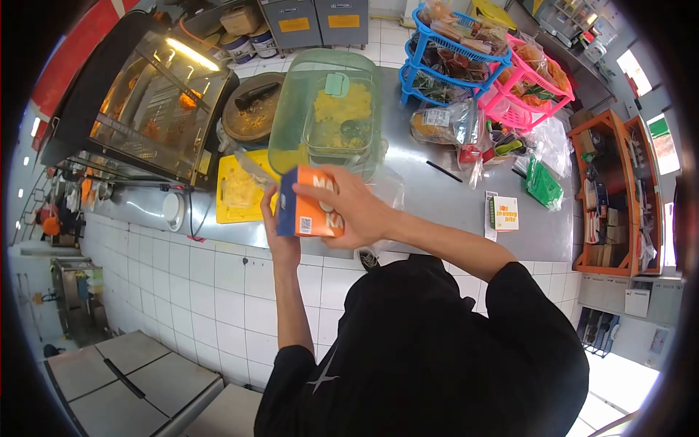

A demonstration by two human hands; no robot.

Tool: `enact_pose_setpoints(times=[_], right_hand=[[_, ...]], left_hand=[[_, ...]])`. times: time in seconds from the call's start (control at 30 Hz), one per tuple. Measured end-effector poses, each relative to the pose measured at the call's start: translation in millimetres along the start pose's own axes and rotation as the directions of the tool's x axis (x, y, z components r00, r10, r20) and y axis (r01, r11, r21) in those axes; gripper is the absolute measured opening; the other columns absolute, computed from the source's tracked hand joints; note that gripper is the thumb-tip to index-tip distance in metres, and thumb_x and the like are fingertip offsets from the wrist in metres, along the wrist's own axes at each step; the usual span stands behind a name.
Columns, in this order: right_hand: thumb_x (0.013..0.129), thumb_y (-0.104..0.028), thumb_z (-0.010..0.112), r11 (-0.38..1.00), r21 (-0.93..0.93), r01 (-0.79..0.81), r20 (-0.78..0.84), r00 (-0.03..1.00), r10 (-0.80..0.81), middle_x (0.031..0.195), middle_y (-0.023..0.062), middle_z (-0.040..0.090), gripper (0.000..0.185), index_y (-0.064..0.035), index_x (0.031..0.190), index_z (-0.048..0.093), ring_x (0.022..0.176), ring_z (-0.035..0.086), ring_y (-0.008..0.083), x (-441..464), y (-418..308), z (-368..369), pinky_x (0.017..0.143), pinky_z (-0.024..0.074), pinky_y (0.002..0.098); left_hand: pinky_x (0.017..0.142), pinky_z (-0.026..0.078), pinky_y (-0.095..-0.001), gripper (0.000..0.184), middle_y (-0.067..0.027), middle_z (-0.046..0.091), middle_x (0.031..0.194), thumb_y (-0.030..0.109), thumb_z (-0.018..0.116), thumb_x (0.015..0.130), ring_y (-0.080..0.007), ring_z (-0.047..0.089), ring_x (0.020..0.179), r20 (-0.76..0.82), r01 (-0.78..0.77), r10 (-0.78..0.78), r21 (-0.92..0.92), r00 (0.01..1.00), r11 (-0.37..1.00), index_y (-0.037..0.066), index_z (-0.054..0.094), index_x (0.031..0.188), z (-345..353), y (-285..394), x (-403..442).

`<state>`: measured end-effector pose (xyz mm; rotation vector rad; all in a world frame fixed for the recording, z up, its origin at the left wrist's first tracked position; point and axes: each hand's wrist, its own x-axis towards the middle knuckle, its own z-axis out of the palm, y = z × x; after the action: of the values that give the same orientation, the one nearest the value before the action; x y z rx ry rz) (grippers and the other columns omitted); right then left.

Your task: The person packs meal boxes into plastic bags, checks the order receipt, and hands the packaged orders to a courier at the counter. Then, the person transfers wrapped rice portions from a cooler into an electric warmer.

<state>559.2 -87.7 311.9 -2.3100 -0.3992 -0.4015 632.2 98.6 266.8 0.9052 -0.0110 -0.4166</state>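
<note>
Both hands hold an orange and dark blue cardboard box (306, 204) with white lettering, up in front of my body at the counter's edge. My right hand (357, 211) wraps over its top and right side, fingers closed on it. At its left side is my left hand (282, 237), gripping the blue face; some of those fingers are hidden behind the box. Just beyond lies a yellow cutting board (231, 193), with a knife blade (253, 169) over it. A translucent green tub (291, 109) stands behind the box, holding a clear container (341, 149) of yellow food.
A lit glass display warmer (156, 116) and a round wooden chopping block (247, 127) are at the left. To the right are blue tiered baskets (437, 54), a pink basket (517, 113), a black stick (444, 171) and a small white-and-yellow box (504, 213) on the steel counter (437, 226).
</note>
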Motion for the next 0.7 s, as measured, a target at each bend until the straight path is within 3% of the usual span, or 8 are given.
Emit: enact_pose_setpoints(times=[0.1, 0.17, 0.23, 0.33, 0.4, 0.5, 0.6, 0.7], right_hand=[[0.059, -0.032, 0.085, 0.983, -0.022, -0.181, 0.288, 0.941, 0.180, 0.144, 0.0270, 0.039, 0.109, -0.0272, 0.155, 0.034, 0.132, 0.040, 0.0466, -37, 17, 19, 0.109, 0.0348, 0.0568], [0.059, -0.033, 0.085, 0.941, -0.130, -0.312, 0.529, 0.781, 0.332, 0.143, 0.0272, 0.041, 0.113, -0.0262, 0.157, 0.030, 0.132, 0.040, 0.0475, -56, 32, 16, 0.109, 0.0355, 0.0568], [0.060, -0.033, 0.083, 0.889, -0.089, -0.449, 0.546, 0.725, 0.420, 0.145, 0.0261, 0.040, 0.111, -0.0275, 0.157, 0.031, 0.135, 0.039, 0.0465, -70, 52, 19, 0.109, 0.0353, 0.0582], [0.060, -0.037, 0.083, 0.824, -0.211, -0.526, 0.476, 0.681, 0.556, 0.149, 0.0259, 0.038, 0.109, -0.0302, 0.157, 0.032, 0.134, 0.039, 0.0495, -66, 56, 22, 0.107, 0.0358, 0.0629], [0.060, -0.039, 0.083, 0.769, -0.301, -0.564, 0.431, 0.639, 0.637, 0.148, 0.0250, 0.039, 0.108, -0.0305, 0.156, 0.034, 0.133, 0.040, 0.0507, -44, 45, 11, 0.105, 0.0361, 0.0648], [0.062, -0.042, 0.084, 0.769, -0.300, -0.564, 0.377, 0.671, 0.639, 0.147, 0.0234, 0.039, 0.104, -0.0307, 0.155, 0.037, 0.133, 0.039, 0.0502, -37, 52, 8, 0.102, 0.0360, 0.0673], [0.067, -0.043, 0.083, 0.821, -0.343, -0.457, 0.203, 0.817, 0.540, 0.145, 0.0211, 0.041, 0.098, -0.0346, 0.154, 0.037, 0.131, 0.042, 0.0431, -49, 56, 41, 0.094, 0.0384, 0.0580], [0.071, -0.043, 0.082, 0.743, -0.500, -0.445, 0.111, 0.818, 0.565, 0.154, 0.0216, 0.029, 0.096, -0.0266, 0.155, 0.037, 0.135, 0.038, 0.0430, -63, 47, 73, 0.094, 0.0372, 0.0615]], left_hand=[[0.069, 0.054, -0.0330, 0.065, -0.0184, 0.046, 0.149, -0.005, 0.055, 0.091, -0.0171, 0.061, 0.088, 0.090, -0.010, 0.011, -0.016, 0.996, 1.000, 0.014, 0.031, 0.149, -46, -14, 6], [0.059, 0.049, -0.0285, 0.066, -0.0215, 0.051, 0.144, -0.009, 0.053, 0.087, -0.0121, 0.056, 0.070, 0.045, 0.036, -0.038, 0.024, 0.998, 0.999, 0.013, 0.034, 0.146, -41, -16, -3], [0.056, 0.048, -0.0274, 0.066, -0.0230, 0.054, 0.140, -0.010, 0.051, 0.085, -0.0122, 0.054, 0.064, 0.174, 0.108, -0.137, 0.166, 0.975, 0.980, 0.013, 0.036, 0.146, -41, -21, -7], [0.046, 0.043, -0.0239, 0.065, -0.0255, 0.057, 0.136, -0.012, 0.047, 0.083, -0.0111, 0.051, 0.053, 0.260, 0.154, -0.254, 0.351, 0.932, 0.923, 0.010, 0.039, 0.143, -33, -25, -8], [0.044, 0.043, -0.0229, 0.063, -0.0260, 0.055, 0.138, -0.012, 0.047, 0.083, -0.0104, 0.051, 0.053, 0.262, 0.194, -0.302, 0.369, 0.917, 0.909, 0.009, 0.039, 0.142, -19, -8, -7], [0.041, 0.042, -0.0215, 0.061, -0.0260, 0.052, 0.143, -0.011, 0.047, 0.084, -0.0096, 0.052, 0.055, 0.282, 0.139, -0.236, 0.325, 0.930, 0.936, 0.008, 0.039, 0.141, -5, 13, 3], [0.041, 0.043, -0.0208, 0.059, -0.0247, 0.050, 0.146, -0.010, 0.049, 0.085, -0.0089, 0.052, 0.056, 0.245, 0.072, -0.166, 0.352, 0.955, 0.933, 0.009, 0.039, 0.140, 4, 15, 18], [0.040, 0.042, -0.0199, 0.060, -0.0244, 0.048, 0.148, -0.010, 0.051, 0.085, -0.0080, 0.052, 0.057, 0.239, 0.027, -0.129, 0.387, 0.962, 0.922, 0.009, 0.040, 0.142, 8, 12, 29]])
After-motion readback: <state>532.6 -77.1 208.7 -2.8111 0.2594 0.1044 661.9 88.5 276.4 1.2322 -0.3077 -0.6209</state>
